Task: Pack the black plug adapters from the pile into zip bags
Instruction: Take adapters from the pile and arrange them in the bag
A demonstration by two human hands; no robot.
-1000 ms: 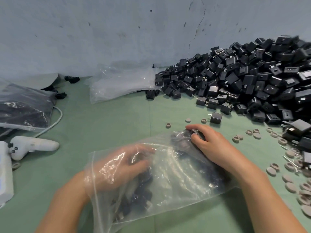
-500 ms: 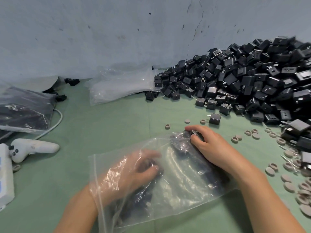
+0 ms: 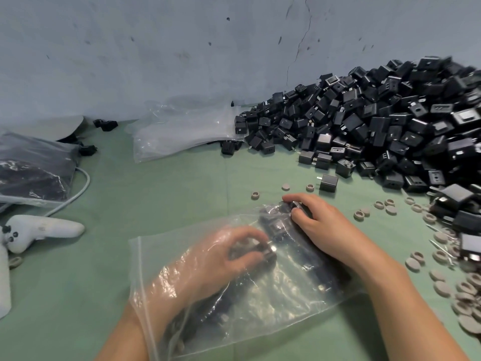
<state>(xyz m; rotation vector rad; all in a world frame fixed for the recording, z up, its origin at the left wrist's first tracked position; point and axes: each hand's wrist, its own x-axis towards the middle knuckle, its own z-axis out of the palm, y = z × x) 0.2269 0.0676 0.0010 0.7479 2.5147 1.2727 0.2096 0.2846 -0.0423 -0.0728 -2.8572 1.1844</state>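
- The left hand (image 3: 229, 259) is inside the zip bag (image 3: 273, 308), fingers curled round a black adapter (image 3: 268, 252).
- The bag's long axis runs from 7 to 1 o'clock on the bench (image 3: 156, 194).
- The right hand (image 3: 320, 225) pinches a second adapter (image 3: 296, 205) through the film at the far corner.
- The pile (image 3: 390, 121) lies at 2 o'clock, nearer the right hand.

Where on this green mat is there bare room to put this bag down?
Bare green mat lies between the white controller and the zip bag, and in the middle between the empty bags and the zip bag. Crowded: the right, with the adapter pile and grey rings; the far left, with a filled bag and cable.
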